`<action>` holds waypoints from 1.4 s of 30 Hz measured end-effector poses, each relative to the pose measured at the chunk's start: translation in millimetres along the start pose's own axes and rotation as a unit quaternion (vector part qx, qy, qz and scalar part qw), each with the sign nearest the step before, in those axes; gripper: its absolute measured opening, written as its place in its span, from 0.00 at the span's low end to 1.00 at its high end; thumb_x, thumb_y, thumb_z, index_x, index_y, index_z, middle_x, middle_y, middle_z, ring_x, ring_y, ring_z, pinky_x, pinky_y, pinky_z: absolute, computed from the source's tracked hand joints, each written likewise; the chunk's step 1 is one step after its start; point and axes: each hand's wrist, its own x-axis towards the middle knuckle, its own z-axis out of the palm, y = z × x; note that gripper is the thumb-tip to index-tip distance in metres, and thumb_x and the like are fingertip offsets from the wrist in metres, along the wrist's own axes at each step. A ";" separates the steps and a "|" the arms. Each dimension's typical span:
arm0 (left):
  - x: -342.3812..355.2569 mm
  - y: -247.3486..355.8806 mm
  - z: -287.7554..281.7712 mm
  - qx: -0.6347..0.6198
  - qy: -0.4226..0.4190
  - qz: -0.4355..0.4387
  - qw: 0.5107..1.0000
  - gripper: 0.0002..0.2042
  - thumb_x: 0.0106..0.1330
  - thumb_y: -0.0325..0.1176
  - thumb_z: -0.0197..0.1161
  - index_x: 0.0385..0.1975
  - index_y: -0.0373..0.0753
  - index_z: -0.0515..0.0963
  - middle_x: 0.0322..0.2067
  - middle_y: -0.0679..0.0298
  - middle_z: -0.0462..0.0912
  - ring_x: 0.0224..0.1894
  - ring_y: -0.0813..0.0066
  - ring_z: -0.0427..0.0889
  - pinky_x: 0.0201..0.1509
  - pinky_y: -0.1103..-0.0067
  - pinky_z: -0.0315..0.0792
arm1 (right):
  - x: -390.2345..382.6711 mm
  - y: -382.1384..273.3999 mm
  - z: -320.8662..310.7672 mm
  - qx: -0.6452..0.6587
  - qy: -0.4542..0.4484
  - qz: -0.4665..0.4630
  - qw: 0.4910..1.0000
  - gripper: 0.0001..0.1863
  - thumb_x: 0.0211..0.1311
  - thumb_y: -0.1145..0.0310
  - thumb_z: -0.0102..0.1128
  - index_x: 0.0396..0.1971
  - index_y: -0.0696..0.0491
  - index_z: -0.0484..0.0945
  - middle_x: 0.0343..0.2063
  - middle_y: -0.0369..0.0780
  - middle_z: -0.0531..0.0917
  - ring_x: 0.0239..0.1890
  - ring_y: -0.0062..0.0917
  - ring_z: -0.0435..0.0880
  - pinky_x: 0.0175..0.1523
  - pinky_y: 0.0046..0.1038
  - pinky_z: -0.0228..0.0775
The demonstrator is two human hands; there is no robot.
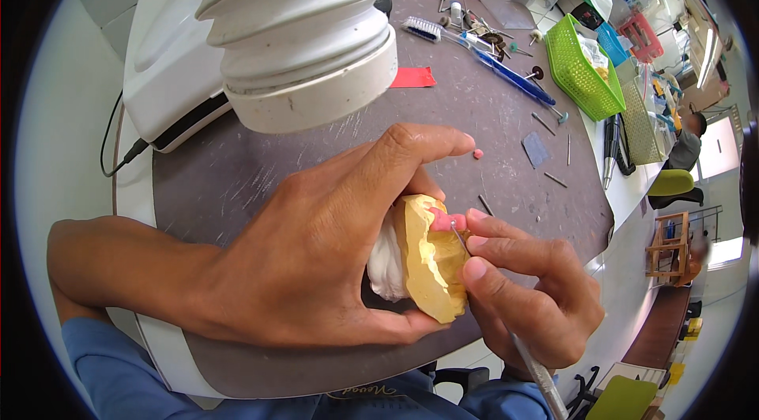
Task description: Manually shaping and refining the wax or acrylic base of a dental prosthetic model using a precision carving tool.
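My left hand (308, 246) is wrapped round a yellow dental cast (429, 278) backed by white plaster (384, 262), its index finger reaching over the top. Pink material (444, 222) sits on the cast's upper part. My right hand (545, 301) grips a slim metal instrument (534, 372) like a pen; its fine tip touches the pink material, and my right fingertips rest beside the cast's right side.
A white ribbed hose (292, 40) hangs over the grey mat (221, 198) beside a white machine (154, 48). Small bits, a toothbrush (506, 68), red strip (411, 77) and green basket (583, 68) lie toward the back right. Another person (685, 147) sits far right.
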 end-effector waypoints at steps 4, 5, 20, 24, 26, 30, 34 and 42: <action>-2.8 -2.5 -1.2 0.000 -0.011 -0.027 1.000 0.52 0.40 0.29 0.86 0.69 0.33 0.61 0.45 0.54 0.80 0.44 0.69 0.85 0.50 0.75 0.82 | -3.4 -2.9 5.9 -0.035 -0.010 0.011 0.999 0.22 0.48 0.85 0.77 0.45 0.55 0.84 0.38 0.48 0.83 0.46 0.46 0.90 0.51 0.38 0.88; -2.9 -2.0 -1.4 0.000 -0.011 -0.026 1.000 0.52 0.40 0.29 0.86 0.69 0.33 0.61 0.45 0.54 0.80 0.44 0.69 0.85 0.50 0.75 0.82 | -3.4 -2.2 5.3 -0.035 -0.010 0.011 0.999 0.22 0.48 0.85 0.77 0.45 0.55 0.84 0.38 0.48 0.83 0.46 0.46 0.90 0.51 0.38 0.88; -1.0 -2.4 -1.0 -0.045 -0.005 -0.049 0.998 0.51 0.39 0.32 0.88 0.67 0.33 0.63 0.43 0.55 0.81 0.44 0.68 0.84 0.50 0.75 0.79 | -14.9 21.7 16.4 0.028 0.228 -0.014 0.973 0.11 0.60 0.80 0.69 0.42 0.59 0.81 0.38 0.49 0.86 0.41 0.39 0.91 0.45 0.30 0.87; -1.9 -1.5 -6.7 0.028 -0.022 0.019 0.999 0.44 0.40 0.34 0.87 0.60 0.33 0.71 0.46 0.55 0.81 0.46 0.63 0.84 0.50 0.73 0.78 | -12.9 37.2 -0.3 0.063 0.277 0.114 0.952 0.08 0.66 0.77 0.66 0.43 0.60 0.79 0.37 0.47 0.85 0.41 0.31 0.89 0.44 0.27 0.84; -2.3 0.3 -9.7 0.040 -0.039 0.019 0.998 0.41 0.41 0.35 0.87 0.58 0.34 0.72 0.47 0.54 0.81 0.47 0.62 0.84 0.50 0.73 0.78 | -11.7 42.9 -16.3 0.095 0.259 0.158 0.948 0.08 0.67 0.75 0.66 0.43 0.60 0.79 0.36 0.45 0.85 0.41 0.28 0.88 0.43 0.26 0.83; -3.2 2.1 -13.0 0.044 -0.044 0.025 0.998 0.41 0.41 0.34 0.87 0.57 0.34 0.72 0.47 0.53 0.80 0.49 0.60 0.83 0.51 0.73 0.78 | -1.8 54.6 -41.1 0.017 0.119 0.302 0.946 0.11 0.67 0.71 0.68 0.43 0.60 0.79 0.25 0.38 0.82 0.28 0.19 0.82 0.35 0.22 0.75; -2.3 0.5 -10.4 0.038 -0.019 0.024 0.999 0.41 0.42 0.35 0.87 0.58 0.34 0.72 0.49 0.52 0.79 0.51 0.59 0.82 0.53 0.72 0.78 | 14.1 67.2 -50.9 -0.146 -0.073 0.307 0.938 0.13 0.61 0.66 0.73 0.39 0.57 0.82 0.19 0.38 0.79 0.22 0.25 0.79 0.30 0.28 0.67; -6.9 4.0 -13.3 0.086 -0.048 0.007 0.995 0.40 0.46 0.39 0.86 0.58 0.34 0.72 0.51 0.54 0.77 0.54 0.60 0.81 0.57 0.70 0.78 | 12.9 55.6 -22.8 -0.229 0.082 0.126 0.962 0.14 0.58 0.70 0.74 0.42 0.57 0.84 0.30 0.43 0.84 0.29 0.30 0.84 0.38 0.29 0.76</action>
